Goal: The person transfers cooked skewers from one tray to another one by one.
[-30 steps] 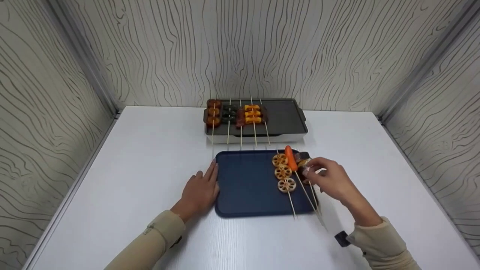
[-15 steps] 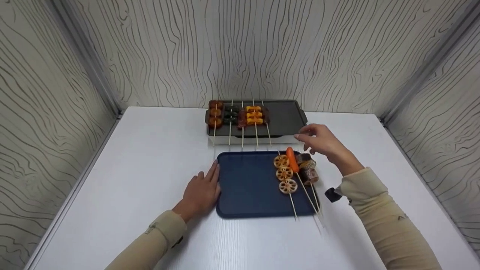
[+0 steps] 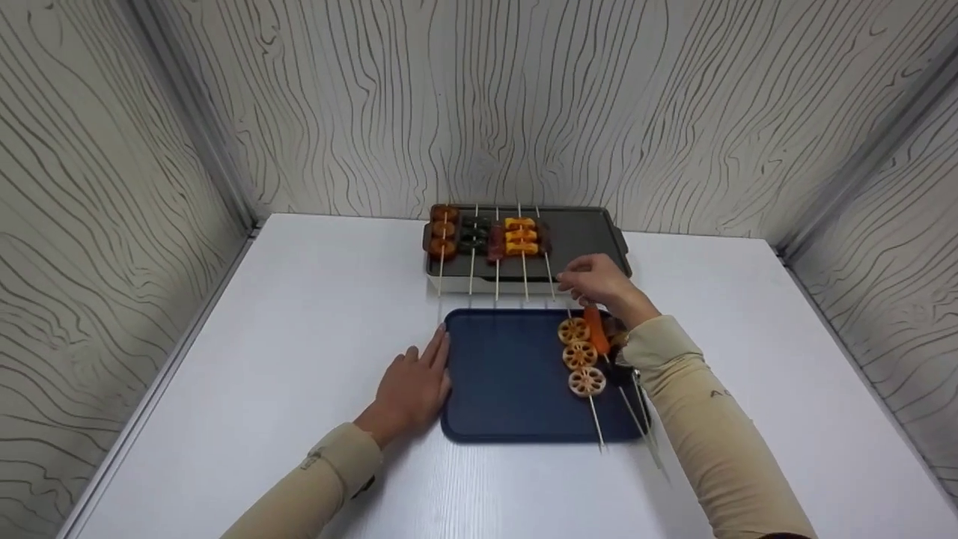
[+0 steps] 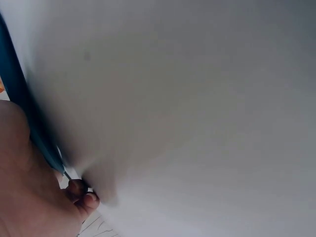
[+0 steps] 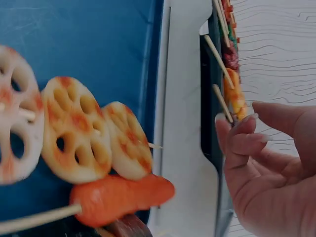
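Note:
My left hand [image 3: 410, 391] lies along the left edge of the dark blue tray [image 3: 501, 374], straight fingers against its rim. My right hand [image 3: 599, 283] is over the grill's front edge. Its fingertips are bent towards each other beside the stick of the dark brown skewer [image 3: 545, 238]; I see no clear grip on it. On the tray's right side lie a lotus root skewer [image 3: 580, 355] and an orange sausage skewer [image 3: 596, 329]. My right cuff and forearm partly hide a further skewer there with dark chunks.
Behind the tray stands a grill [image 3: 584, 232] with a dark plate. Brown round slices [image 3: 444, 232], dark green pieces [image 3: 474, 236], a reddish skewer [image 3: 496, 243] and yellow pieces [image 3: 521, 236] lie on its left part, sticks jutting over the front. Patterned panels enclose the white table [image 3: 322, 299].
My right hand has left the dark-chunk skewer on the tray and moved forward, then left, to the stick of the dark brown skewer. My left hand stays by the tray; the view shifts slightly.

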### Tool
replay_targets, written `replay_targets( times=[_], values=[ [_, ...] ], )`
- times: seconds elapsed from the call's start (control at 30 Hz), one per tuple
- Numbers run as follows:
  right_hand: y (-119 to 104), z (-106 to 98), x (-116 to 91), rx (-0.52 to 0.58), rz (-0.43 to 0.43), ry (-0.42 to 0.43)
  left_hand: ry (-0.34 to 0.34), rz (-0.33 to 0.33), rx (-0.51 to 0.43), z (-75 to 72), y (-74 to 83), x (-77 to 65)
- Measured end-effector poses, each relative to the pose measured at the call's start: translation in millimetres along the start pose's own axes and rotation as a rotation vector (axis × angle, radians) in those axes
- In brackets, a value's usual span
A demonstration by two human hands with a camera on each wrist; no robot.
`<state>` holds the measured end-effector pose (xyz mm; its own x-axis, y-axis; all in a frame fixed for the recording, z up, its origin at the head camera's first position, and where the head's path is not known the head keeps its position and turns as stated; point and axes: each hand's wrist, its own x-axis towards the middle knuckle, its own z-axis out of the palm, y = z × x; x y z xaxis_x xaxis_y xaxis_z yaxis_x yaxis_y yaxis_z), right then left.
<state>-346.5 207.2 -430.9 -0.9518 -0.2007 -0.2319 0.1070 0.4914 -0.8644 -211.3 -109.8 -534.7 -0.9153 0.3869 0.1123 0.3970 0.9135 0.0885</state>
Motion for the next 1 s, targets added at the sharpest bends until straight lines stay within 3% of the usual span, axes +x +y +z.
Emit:
replay_targets(
  times=[0.3, 0.5, 0.67, 0.9, 1.0],
  values=[
    [11, 7, 10, 0.093, -0.043, 0.009, -0.007, -0.009, 0.004, 11.7, 1.7, 2.5],
    [18, 10, 13, 0.125, -0.07, 0.043, -0.026, -0.006, -0.007, 2.2, 4.0, 1.3],
    [18, 8, 17, 0.139, -0.081, 0.012, -0.004, 0.0, 0.012, 2.4, 1.7, 2.4],
    [15, 5, 17, 0.117, -0.083, -0.03, -0.048, -0.015, 0.047, 11.4, -2.8, 3.4],
    [13, 3, 17, 0.121, -0.105, -0.038, -0.037, -0.021, 0.045, 13.8, -5.3, 3.8]
  ],
)
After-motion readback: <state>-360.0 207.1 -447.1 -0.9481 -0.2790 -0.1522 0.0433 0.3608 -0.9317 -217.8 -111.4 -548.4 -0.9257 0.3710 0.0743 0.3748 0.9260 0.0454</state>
